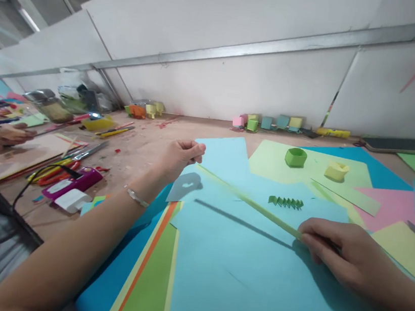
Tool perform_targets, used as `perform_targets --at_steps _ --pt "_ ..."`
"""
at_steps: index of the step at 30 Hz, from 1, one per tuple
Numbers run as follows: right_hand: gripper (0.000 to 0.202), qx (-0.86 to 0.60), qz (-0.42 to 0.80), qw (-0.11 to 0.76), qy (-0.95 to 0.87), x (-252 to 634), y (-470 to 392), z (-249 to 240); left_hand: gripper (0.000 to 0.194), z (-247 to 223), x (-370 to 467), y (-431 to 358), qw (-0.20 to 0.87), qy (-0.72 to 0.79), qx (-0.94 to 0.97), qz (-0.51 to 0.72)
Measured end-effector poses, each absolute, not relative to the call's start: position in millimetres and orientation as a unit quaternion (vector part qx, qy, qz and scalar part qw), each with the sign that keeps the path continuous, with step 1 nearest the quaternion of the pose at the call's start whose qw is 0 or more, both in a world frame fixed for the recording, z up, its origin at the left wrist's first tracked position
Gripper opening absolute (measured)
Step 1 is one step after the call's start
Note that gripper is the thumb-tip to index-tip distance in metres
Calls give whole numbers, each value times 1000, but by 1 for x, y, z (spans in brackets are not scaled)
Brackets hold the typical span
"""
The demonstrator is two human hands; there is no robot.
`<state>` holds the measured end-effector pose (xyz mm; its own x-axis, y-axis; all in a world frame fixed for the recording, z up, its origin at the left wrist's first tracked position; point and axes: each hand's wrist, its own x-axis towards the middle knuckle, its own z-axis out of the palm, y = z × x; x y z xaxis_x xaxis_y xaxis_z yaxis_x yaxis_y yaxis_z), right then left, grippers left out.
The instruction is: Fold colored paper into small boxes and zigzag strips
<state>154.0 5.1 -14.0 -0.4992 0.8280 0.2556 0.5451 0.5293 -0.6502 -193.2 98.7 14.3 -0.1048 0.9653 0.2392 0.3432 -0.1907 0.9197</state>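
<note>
A long, narrow pale green paper strip (262, 206) slants above a light blue sheet (238, 267). Its near end is pinched in my right hand (340, 249). The far end, blurred, comes just below the fingertips of my left hand (184, 157), which is closed in a pinch; whether these fingers grip it I cannot tell. Beyond the strip lies a green zigzag-folded paper piece (286, 202). A green folded paper ring (296, 157) and a yellow folded paper piece (336, 171) sit on a pale green sheet (268, 158).
Small paper cubes (267, 122) line the wall, beside a yellow tube (333, 133) and a dark flat tablet (400, 145). At left are a purple device (74, 181), a white plug (72, 200), orange-handled scissors (62, 172) and a glass jar (51, 104). Another person's hand (7, 137) is there.
</note>
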Motion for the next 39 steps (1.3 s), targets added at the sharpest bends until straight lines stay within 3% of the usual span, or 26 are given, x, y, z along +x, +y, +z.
perform_targets --at_steps 6,9,14,25,30,34,39 --pt "21 -452 239 392 -765 152 6 -11 35 11 -175 90 285 585 561 511" --pt "21 -445 241 420 -754 150 4 -7 22 13 -158 74 247 571 624 473" --pt "21 -425 219 374 -794 150 1 -10 36 14 -129 45 418 479 654 411" --pt "18 -354 156 338 -858 148 -1 -26 24 3 -112 29 618 421 507 430" --pt "42 -283 141 313 -896 150 -7 -31 20 4 -105 23 657 448 430 428" --pt "44 -183 168 276 -928 147 -13 -23 19 3 -99 21 660 449 442 409" --pt "31 -207 102 301 -925 137 -18 -16 27 4 -88 2 691 435 480 320"
